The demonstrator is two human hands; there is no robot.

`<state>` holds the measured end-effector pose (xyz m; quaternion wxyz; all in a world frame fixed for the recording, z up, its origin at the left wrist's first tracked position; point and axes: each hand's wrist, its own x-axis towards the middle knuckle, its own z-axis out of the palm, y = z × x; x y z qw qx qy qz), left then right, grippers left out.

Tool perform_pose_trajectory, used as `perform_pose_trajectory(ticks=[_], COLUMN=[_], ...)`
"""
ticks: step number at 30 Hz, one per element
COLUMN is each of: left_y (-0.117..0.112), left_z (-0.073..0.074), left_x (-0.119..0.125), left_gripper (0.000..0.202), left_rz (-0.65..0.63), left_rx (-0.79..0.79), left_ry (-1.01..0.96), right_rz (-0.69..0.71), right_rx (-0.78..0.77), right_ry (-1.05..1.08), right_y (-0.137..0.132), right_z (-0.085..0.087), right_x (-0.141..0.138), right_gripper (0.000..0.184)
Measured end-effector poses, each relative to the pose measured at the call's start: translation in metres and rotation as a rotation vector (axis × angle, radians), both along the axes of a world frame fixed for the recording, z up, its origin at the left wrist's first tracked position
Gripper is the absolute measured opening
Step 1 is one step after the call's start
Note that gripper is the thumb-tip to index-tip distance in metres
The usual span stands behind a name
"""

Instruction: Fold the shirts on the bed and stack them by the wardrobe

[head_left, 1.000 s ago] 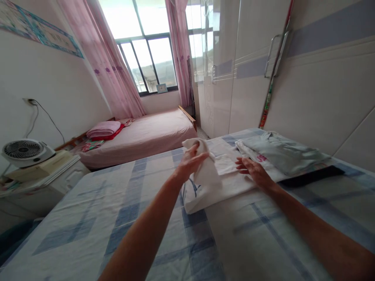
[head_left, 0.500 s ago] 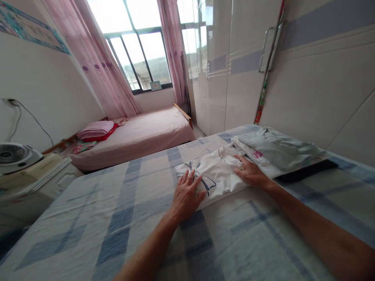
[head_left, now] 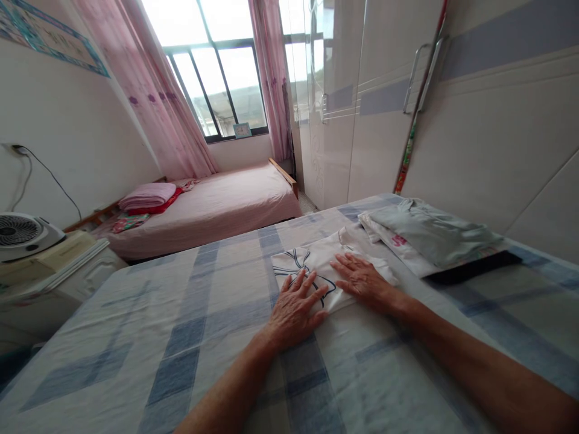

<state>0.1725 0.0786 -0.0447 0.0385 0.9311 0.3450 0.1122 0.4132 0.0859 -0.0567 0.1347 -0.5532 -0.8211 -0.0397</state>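
The folded white garment (head_left: 324, 255) bears curving dark-blue lines. Left hand (head_left: 296, 306) and right hand (head_left: 363, 281) lie spread on it, grasping nothing.

Home bedroom. Evidence: pink-sheeted bed (head_left: 235, 199), folded pink blanket (head_left: 148, 195) on its left end; behind that bed, window (head_left: 244, 75), long pink curtains (head_left: 140, 90), small table clock (head_left: 242, 130); right of it, glossy pale wardrobe (head_left: 335, 150); left of it, electric fan (head_left: 20, 236); in front, blue-checked bedsheet (head_left: 136, 313).

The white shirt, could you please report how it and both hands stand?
Left hand and right hand: open, resting on the shirt. White shirt: folded, dark line print facing up. Gray-green garment: off to the right, not covering it.
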Motion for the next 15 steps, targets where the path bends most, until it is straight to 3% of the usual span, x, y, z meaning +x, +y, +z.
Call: perform_pose_trajectory(ticks=[3, 6, 15], left_y=[0.001, 0.001, 0.001], left_z=[-0.001, 0.000, 0.000], left_x=[0.000, 0.000, -0.001], left_gripper=[0.053, 0.052, 0.048], left_rz=[0.004, 0.006, 0.082], left_rx=[-0.006, -0.018, -0.026], left_ry=[0.003, -0.006, -0.083], right_rz=[-0.180, -0.373, -0.525], right_rx=[-0.092, -0.125, -0.204], right_ry=[-0.034, -0.045, 0.158], right_y=[0.006, 0.010, 0.000], right_z=[-0.011, -0.009, 0.037], right_x=[0.017, 0.043, 0.090], right_gripper=[0.061, 0.064, 0.059])
